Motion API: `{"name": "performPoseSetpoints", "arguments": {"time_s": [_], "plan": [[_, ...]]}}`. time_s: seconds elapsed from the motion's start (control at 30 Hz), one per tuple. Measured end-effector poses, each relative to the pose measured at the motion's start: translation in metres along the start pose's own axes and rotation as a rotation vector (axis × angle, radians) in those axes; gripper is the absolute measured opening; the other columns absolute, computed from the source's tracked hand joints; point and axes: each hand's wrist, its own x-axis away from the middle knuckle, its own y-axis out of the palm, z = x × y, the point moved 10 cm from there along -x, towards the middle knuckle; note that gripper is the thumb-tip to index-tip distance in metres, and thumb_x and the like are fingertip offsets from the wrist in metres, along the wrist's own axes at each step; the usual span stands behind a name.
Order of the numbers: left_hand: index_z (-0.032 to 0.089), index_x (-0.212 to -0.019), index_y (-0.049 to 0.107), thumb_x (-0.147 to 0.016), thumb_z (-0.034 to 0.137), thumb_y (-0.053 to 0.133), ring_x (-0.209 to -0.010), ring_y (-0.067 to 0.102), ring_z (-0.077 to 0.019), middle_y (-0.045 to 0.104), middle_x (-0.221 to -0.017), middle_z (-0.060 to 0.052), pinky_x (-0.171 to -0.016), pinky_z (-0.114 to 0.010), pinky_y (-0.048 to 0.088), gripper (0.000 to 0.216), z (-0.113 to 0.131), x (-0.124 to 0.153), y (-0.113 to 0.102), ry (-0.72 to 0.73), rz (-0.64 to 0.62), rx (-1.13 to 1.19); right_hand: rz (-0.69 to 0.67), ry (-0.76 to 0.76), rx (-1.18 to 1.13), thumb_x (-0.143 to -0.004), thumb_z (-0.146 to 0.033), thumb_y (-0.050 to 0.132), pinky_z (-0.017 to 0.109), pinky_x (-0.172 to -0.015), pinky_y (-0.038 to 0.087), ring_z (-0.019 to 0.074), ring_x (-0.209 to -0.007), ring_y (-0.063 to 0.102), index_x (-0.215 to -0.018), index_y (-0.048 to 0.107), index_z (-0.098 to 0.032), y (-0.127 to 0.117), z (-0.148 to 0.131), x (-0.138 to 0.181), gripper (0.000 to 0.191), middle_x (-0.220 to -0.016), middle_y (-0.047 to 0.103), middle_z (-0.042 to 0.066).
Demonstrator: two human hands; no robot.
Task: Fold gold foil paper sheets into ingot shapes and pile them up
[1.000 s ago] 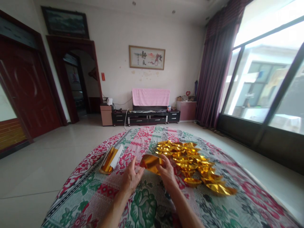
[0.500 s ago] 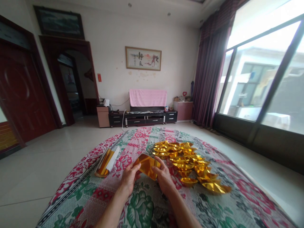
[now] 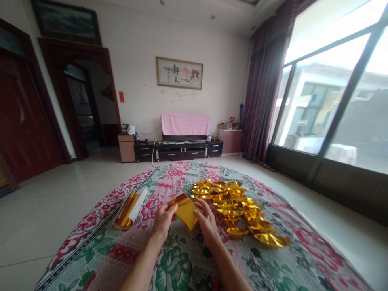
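Observation:
A sheet of shiny gold foil paper, apparently folded, is held tilted above the patterned cloth. My left hand pinches its left edge between thumb and fingers. At the opposite edge, my right hand has its thumb and curled fingertips closed on the paper. Just right of my right hand lie several folded gold foil ingots in a loose group. One small boat-shaped ingot rests at the near side of that group. Left of my left hand sits a curled stack of gold foil sheets with a white outer side.
A flowered cloth covers the round table under my hands. Beyond it, a low black cabinet stands against the wall, with a pink cloth draped above it. Large windows and a purple curtain are on the right.
The gold foil paper has turned and tilted between my hands, showing a brighter face. My right fingers have shifted along its edge. The whole view has swung slightly to the right.

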Motion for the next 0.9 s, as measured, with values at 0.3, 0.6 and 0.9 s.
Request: {"name": "performPoseSetpoints", "arguments": {"time_s": [0.3,0.6,0.9], "plan": [[0.014,-0.092,0.060,-0.064,0.037,0.064,-0.060,0.057,-0.0126,0.065,-0.078,-0.003,-0.051,-0.020,0.043,0.036,0.004,-0.001,-0.009,0.020,0.059,-0.061,0.030,-0.040,0.083,-0.060,-0.031,0.064,0.026,-0.060,0.050,0.0158,-0.069,0.061,-0.104,0.051,-0.019,-0.002,0.007,-0.006,0.048,-0.101,0.062,0.007],[0.018,-0.112,0.056,-0.068,0.015,0.051,-0.089,0.058,-0.0218,0.062,-0.097,-0.009,-0.082,-0.031,0.044,0.044,0.053,0.013,-0.013,0.496,0.122,-0.845,0.134,-0.065,0.453,-0.055,-0.024,0.053,0.023,-0.048,0.045,0.0117,-0.056,0.057,-0.105,0.054,-0.016,-0.025,0.027,-0.022,0.050,-0.095,0.062,0.007],[0.021,-0.088,0.067,-0.076,0.014,0.043,-0.080,0.059,-0.0169,0.065,-0.084,-0.006,-0.076,-0.025,0.044,0.027,0.062,0.034,0.028,0.704,-0.261,-0.808,-0.034,0.010,0.438,-0.056,-0.018,0.053,0.023,-0.048,0.044,0.0133,-0.055,0.058,-0.103,0.054,-0.018,-0.022,0.036,-0.027,0.047,-0.075,0.064,0.001]]}}
